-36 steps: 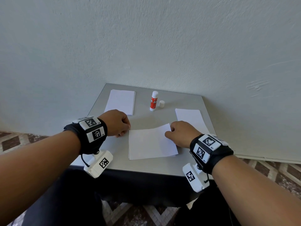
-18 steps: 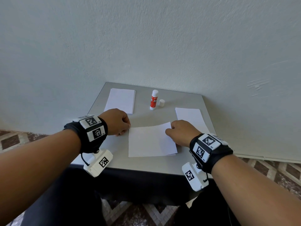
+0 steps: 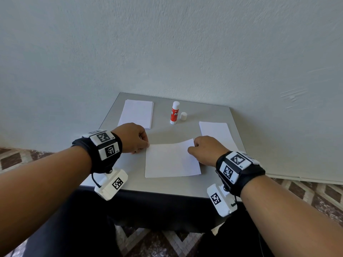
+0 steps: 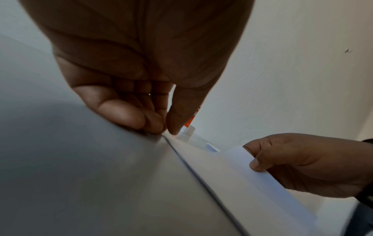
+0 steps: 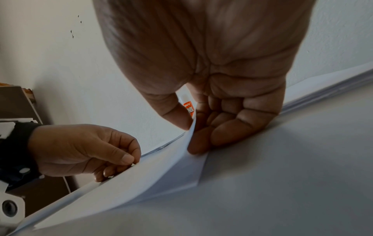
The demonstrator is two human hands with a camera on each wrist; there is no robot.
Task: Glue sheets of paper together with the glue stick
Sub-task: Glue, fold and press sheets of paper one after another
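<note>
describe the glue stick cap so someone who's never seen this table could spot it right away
Start at the grey table against the pale wall and look to its far edge, between the paper stack on the left and the sheet on the right. There the red and white glue stick stands upright, and the cap sits just to its right. It is short, plain white and unlabelled.

One glue stick (image 3: 174, 113) stands uncapped on the tabletop (image 3: 167, 186), with its one cap (image 3: 183, 116) beside it. Three lots of paper: one stack (image 3: 137, 113), one loose sheet (image 3: 171, 160), another pile (image 3: 216, 130). Two hands: left hand (image 3: 132, 138), right hand (image 3: 205, 150).
</note>
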